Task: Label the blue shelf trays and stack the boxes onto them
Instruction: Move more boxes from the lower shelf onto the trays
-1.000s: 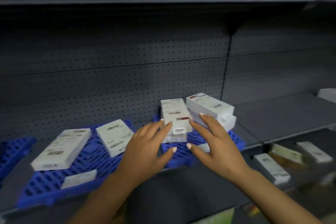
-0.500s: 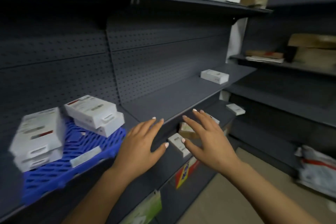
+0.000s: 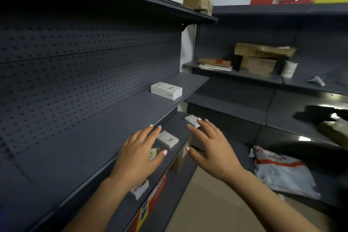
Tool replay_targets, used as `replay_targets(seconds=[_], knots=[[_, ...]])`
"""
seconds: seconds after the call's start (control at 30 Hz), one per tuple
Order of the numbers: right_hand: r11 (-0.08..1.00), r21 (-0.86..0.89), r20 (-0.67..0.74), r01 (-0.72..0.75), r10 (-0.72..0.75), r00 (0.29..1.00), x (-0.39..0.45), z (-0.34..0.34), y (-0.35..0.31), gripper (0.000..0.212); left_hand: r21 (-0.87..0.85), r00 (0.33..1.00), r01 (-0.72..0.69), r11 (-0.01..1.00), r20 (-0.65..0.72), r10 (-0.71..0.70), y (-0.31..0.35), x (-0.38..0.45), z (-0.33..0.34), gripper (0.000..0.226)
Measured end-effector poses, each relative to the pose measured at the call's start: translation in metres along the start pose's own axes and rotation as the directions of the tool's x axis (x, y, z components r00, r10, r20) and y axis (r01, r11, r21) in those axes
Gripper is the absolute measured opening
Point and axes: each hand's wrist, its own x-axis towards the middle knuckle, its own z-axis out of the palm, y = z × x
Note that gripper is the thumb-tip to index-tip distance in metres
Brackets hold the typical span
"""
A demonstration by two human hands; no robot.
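Here both hands hover with fingers spread wide, empty: the left hand (image 3: pixel 138 153) just beside a small white cardboard box (image 3: pixel 167 139), the right hand (image 3: pixel 211 148) past that box.

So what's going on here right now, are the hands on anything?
No. Both hands are empty and spread open: the left hand and right hand hover over the lower shelf, where small white boxes lie loose. Another white box sits alone on the middle shelf. No blue tray is in view.
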Motion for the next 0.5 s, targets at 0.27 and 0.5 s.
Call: replay_targets(seconds=[0.27, 0.5], knots=[[0.995, -0.015, 0.015, -0.095, 0.096, 0.995, 0.07, 0.02, 0.086, 0.062, 0.026, 0.997, -0.038, 0.999, 0.075, 0.036, -0.006, 0.111, 0.059, 0.083], [0.998, 0.034, 0.05, -0.061, 0.059, 0.997, 0.13, 0.039, 0.175, 0.062, 0.144, 0.995, 0.035, 0.989, 0.083, -0.047, 0.004, 0.186, 0.105, 0.073]])
